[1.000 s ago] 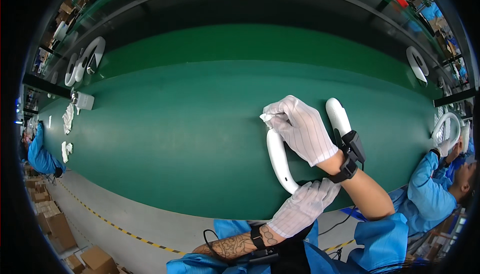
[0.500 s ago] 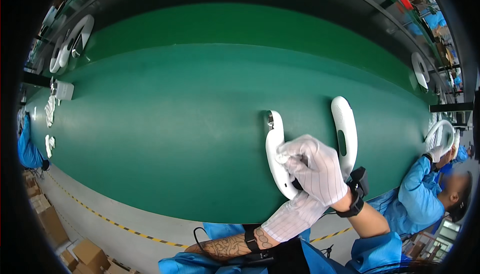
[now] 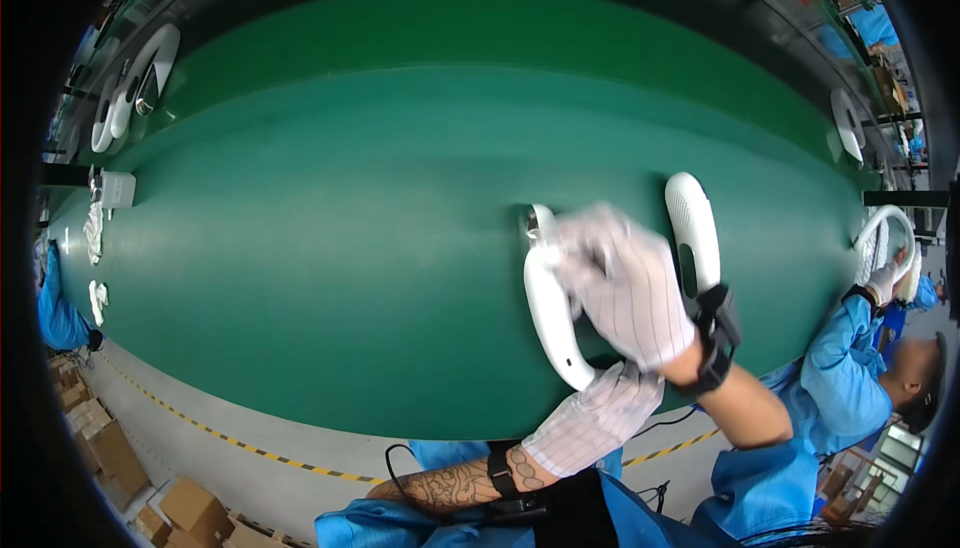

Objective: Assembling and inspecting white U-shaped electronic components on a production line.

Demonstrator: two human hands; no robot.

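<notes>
A white, curved plastic housing (image 3: 549,313) with a small dark slot near its lower end stands over the green table in front of me. My left hand (image 3: 608,404), in a striped white glove, grips its lower end; its fingers are partly hidden. My right hand (image 3: 625,283), gloved the same way and blurred by motion, crosses above the left. Its fingers are pinched at the housing's upper part, pressing what looks like a small white cloth (image 3: 546,251) on the surface. Just right of it lies a second white housing (image 3: 694,228) with a perforated end and an oval opening.
The green table (image 3: 300,248) has a raised back ledge, with more white housings (image 3: 150,78) at far left and another (image 3: 847,124) at far right. A white box (image 3: 118,189) and crumpled cloths (image 3: 98,300) lie left. A co-worker (image 3: 840,388) at right holds a white ring-shaped part.
My right hand has slid up along the housing, from its middle to near its top end. The left hand keeps its hold at the lower end.
</notes>
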